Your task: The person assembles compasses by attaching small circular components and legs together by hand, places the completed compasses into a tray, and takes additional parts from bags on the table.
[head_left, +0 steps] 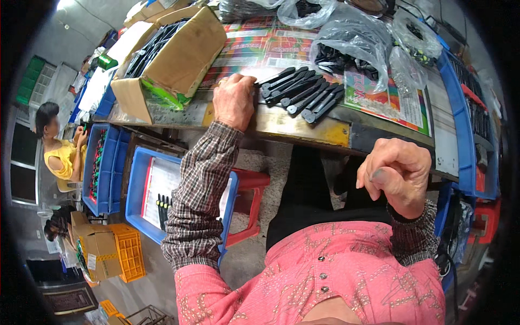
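Note:
My left hand (234,100) rests at the front edge of the workbench (303,127), knuckles up, its fingers curled down. Whatever lies under those fingers is hidden. Just right of it, a row of long black plastic pieces (302,92) lies side by side, slanting toward me, each with a rounded near end. My right hand (398,176) is raised in front of the bench edge, over my lap and apart from the pieces. Its fingers are bent in and the thumb, with a darkened tip, lies across them. Nothing shows in that hand.
An open cardboard box (187,59) of black pieces stands left on the bench. Clear plastic bags (355,40) of black parts lie at the back. Blue bins (457,116) flank me. At lower left are a blue tray (142,227) and a red stool (252,203). A person in yellow (65,157) sits far left.

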Available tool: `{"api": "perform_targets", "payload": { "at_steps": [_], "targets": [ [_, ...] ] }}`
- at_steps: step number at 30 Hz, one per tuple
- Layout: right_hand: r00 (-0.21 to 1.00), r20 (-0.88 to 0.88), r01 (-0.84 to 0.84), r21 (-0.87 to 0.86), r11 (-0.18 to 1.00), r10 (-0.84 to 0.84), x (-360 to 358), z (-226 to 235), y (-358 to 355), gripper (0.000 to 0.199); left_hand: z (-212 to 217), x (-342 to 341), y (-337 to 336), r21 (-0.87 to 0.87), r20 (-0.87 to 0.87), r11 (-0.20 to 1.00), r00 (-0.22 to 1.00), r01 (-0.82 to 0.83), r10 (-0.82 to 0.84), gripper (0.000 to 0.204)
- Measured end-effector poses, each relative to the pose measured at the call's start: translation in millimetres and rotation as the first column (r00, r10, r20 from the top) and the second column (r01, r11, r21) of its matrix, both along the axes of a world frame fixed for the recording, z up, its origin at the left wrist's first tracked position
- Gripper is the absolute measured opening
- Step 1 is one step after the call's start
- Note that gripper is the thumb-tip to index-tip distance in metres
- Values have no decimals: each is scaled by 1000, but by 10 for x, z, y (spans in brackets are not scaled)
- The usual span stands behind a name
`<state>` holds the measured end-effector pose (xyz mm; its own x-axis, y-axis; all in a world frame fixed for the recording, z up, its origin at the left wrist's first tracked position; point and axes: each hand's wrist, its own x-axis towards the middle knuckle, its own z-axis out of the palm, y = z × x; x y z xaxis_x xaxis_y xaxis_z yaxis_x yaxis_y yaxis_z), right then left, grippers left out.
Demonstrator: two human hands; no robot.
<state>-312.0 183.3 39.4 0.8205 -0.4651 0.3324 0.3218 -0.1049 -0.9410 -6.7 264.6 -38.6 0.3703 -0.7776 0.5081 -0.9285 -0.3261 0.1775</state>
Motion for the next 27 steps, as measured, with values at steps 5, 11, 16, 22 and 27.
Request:
{"api": "perform_targets", "payload": {
  "at_steps": [5,11,16,22,27],
  "targets": [
    [1000,-12,-29,-34,999,28,-15,-123,-134,11,-9,99,-176,131,77,991,997,-21,11,18],
    [985,-170,34,12,999,-32,-85,-127,-219,11,-4,80,-260,118,164,991,983,58,-77,8],
    [986,-134,45,-351,935,-98,-135,-116,-413,9,-103,247,-258,82,142,993,985,90,-101,11],
    [926,-31,280,-616,736,-377,-439,35,-846,12,-105,236,-206,125,105,992,994,18,-31,14],
    [681,-70,376,-820,431,-729,-924,288,-1428,15,-124,281,-143,13,55,1000,998,19,-20,10]
  ]
}}
